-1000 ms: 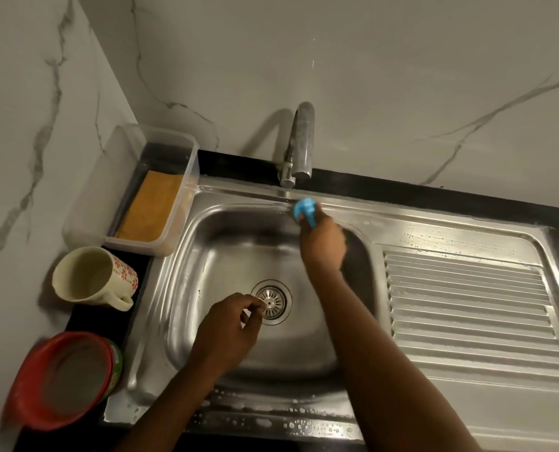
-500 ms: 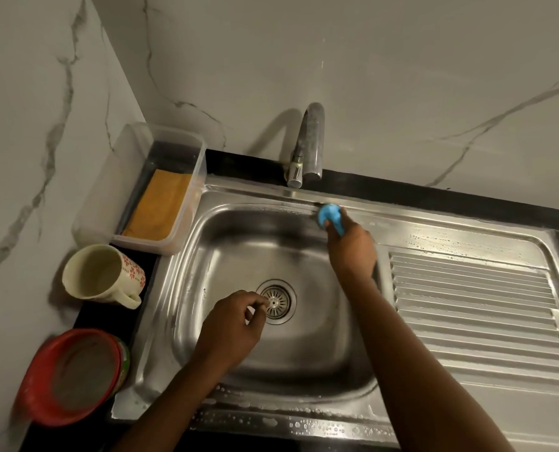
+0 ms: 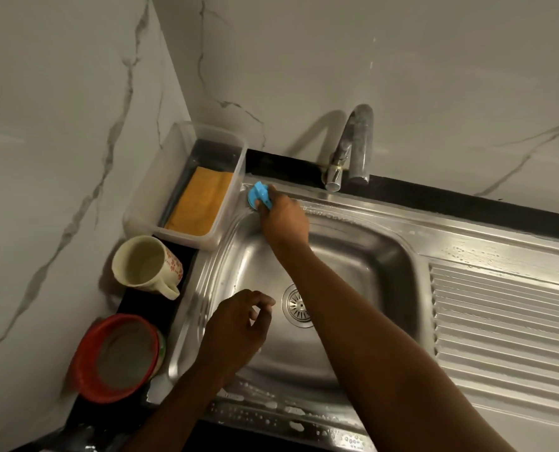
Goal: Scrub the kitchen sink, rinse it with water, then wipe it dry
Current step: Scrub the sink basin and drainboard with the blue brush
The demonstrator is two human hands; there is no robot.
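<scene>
**Scrubber at sink corner**

The right hand grips the blue scrubber, fingers curled round it, against the sink rim at the 11 o'clock corner. The left hand hovers at 9 o'clock of the drain, fingers loosely curled, holding nothing.

home kitchen: steel sink w/ drainboard, tap, marble walls, mug.
</scene>
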